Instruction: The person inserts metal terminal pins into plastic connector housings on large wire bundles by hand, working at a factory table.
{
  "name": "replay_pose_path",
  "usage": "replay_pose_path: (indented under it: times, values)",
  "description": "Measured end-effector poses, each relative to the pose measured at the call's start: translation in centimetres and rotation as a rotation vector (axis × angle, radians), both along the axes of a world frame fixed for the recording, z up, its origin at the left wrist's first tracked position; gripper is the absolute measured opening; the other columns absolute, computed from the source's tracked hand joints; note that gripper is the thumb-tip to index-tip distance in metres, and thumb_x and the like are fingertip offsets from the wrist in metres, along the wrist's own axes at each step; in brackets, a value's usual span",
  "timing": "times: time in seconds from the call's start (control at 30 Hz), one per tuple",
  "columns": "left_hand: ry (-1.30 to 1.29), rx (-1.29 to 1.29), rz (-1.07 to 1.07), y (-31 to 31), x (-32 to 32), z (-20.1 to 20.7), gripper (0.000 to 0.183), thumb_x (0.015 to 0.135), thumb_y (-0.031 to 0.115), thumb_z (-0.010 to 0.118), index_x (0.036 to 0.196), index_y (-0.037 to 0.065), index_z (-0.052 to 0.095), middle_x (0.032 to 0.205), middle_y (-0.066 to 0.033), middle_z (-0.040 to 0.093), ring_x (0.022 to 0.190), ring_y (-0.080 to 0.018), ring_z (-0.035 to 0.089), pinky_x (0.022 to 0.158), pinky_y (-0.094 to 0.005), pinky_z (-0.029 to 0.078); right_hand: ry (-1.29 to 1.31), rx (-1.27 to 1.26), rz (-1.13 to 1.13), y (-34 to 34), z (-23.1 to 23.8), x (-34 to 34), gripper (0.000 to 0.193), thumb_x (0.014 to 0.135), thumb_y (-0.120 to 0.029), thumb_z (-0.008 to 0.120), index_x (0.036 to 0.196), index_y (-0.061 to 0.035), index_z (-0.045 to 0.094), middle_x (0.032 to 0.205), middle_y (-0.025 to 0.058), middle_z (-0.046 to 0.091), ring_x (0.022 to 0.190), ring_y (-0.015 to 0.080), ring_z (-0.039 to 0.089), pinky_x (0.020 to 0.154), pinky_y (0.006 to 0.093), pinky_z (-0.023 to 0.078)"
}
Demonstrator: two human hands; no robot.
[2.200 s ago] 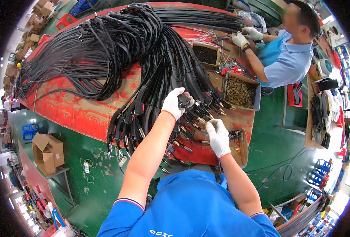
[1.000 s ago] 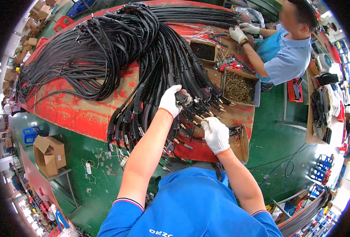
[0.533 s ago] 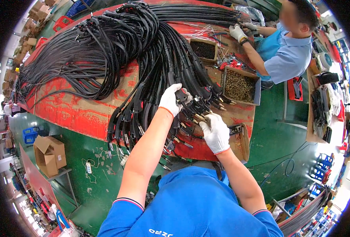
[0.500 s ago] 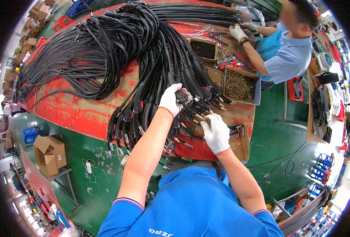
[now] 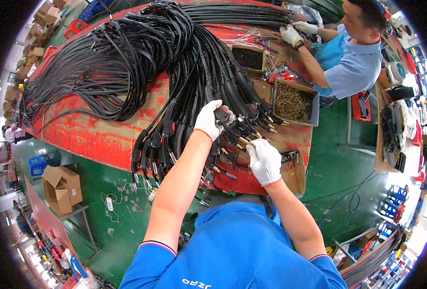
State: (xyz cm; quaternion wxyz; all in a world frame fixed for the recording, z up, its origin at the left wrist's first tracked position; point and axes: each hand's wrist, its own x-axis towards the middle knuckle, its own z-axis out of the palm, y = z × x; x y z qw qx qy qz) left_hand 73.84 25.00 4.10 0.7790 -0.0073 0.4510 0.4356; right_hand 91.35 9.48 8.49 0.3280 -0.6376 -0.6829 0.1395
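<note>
My left hand (image 5: 207, 120), in a white knit glove, is closed around the black handle (image 5: 222, 114) of a welding torch. My right hand (image 5: 265, 161), gloved the same way, pinches at the brass tip (image 5: 243, 140) on the torch's front end; its fingertips partly hide the contact. Many similar torches with black handles and brass or silvery ends lie around and under my hands. Their black cables (image 5: 146, 43) run back in a thick heap over the worn red table (image 5: 88, 139).
A box of small brass parts (image 5: 293, 102) stands right of the torches, with a box of black parts (image 5: 248, 59) behind it. Across the table a co-worker's gloved hands (image 5: 291, 34) handle cable ends. An open carton (image 5: 61, 190) stands at left.
My right hand has shifted slightly at the torch's tip, its fingers curled more tightly. My left hand keeps its hold. The co-worker's hands have moved a little.
</note>
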Motion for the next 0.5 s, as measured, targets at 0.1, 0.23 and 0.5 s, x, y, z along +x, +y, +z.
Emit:
replay_pose_path:
  times: [0.1, 0.23, 0.5]
  values:
    - [0.011, -0.008, 0.002, 0.0, 0.0, -0.1, 0.018, 0.095, 0.02, 0.061, 0.09, 0.003, 0.059, 0.081, -0.0129, 0.063, 0.069, -0.0305, 0.066, 0.062, -0.0441, 0.063, 0.047, -0.124, -0.03, -0.4, 0.0, -0.1, 0.016, 0.09, -0.021, 0.071, 0.098, -0.0076, 0.067, 0.09, 0.016, 0.069, 0.077, 0.0371, 0.067, 0.068, 0.0452, 0.054]
    - [0.017, -0.012, 0.007, -0.1, -0.2, -0.1, 0.018, 0.095, 0.02, 0.061, 0.09, 0.003, 0.06, 0.081, -0.0128, 0.063, 0.07, -0.0303, 0.066, 0.062, -0.0446, 0.063, 0.091, -0.086, -0.061, -0.2, 1.0, -0.5, 0.015, 0.09, -0.021, 0.07, 0.097, -0.0085, 0.066, 0.087, 0.015, 0.068, 0.074, 0.0368, 0.067, 0.066, 0.0452, 0.054]
    - [0.035, -0.017, 0.02, 0.0, -0.1, 0.2, 0.015, 0.094, 0.019, 0.062, 0.09, 0.004, 0.06, 0.082, -0.0125, 0.063, 0.069, -0.029, 0.065, 0.064, -0.0463, 0.063, -0.009, -0.059, -0.003, -0.1, -0.3, -0.4, 0.015, 0.091, -0.022, 0.069, 0.096, -0.0082, 0.066, 0.085, 0.0152, 0.067, 0.075, 0.0372, 0.067, 0.066, 0.0452, 0.053]
